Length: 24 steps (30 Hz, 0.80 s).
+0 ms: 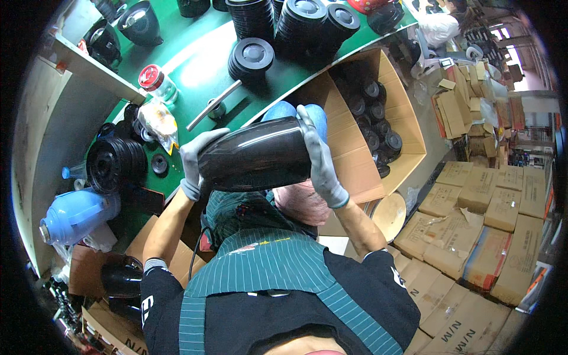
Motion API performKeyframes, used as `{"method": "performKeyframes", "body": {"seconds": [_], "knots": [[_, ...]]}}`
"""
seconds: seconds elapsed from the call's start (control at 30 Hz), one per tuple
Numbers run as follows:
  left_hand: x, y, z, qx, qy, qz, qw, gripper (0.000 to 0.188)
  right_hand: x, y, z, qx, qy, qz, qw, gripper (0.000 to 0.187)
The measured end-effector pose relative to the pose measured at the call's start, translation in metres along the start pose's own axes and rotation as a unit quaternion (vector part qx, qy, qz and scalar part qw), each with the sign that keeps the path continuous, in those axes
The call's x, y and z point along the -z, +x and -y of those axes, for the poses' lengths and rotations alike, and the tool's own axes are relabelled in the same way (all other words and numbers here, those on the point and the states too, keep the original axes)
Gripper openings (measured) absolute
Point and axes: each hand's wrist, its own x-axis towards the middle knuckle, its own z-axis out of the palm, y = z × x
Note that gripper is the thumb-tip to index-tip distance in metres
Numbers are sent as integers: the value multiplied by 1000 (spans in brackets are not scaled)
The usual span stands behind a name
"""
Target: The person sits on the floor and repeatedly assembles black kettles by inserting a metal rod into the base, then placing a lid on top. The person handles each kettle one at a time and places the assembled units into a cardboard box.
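Between my gloved hands lies a glossy black, rounded cylindrical shell (254, 155), held sideways above my lap. My left hand (196, 161) grips its left end, and its fingers are partly hidden by the shell. At the other end, my right hand (321, 161) presses with the fingers stretched along the rim. Both gloves are grey. Just beyond the shell, on the green table (195, 59), a metal bar (214, 105) rests across a small metal post. A stack of black round lids (251, 58) stands behind it.
An open cardboard box (408, 127) with several dark round parts stands to the right. On the table are a red-lidded jar (158, 83), a plastic bag (158, 121), black discs (115, 164) and a blue bottle-shaped vessel (77, 216). Closed cartons (473, 236) are stacked at far right.
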Motion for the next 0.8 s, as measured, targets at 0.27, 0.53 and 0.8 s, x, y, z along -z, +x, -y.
{"method": "performKeyframes", "body": {"seconds": [0.27,0.53,0.8], "knots": [[-8,-70,114,198,-309,206,907,50,-6,-15,-14,188,-91,-2,978,104],[-20,-44,65,319,-373,296,820,56,-1,-42,13,171,-102,18,980,90],[-33,-25,11,-1,-86,322,943,62,5,-37,43,363,-235,100,896,91]]}}
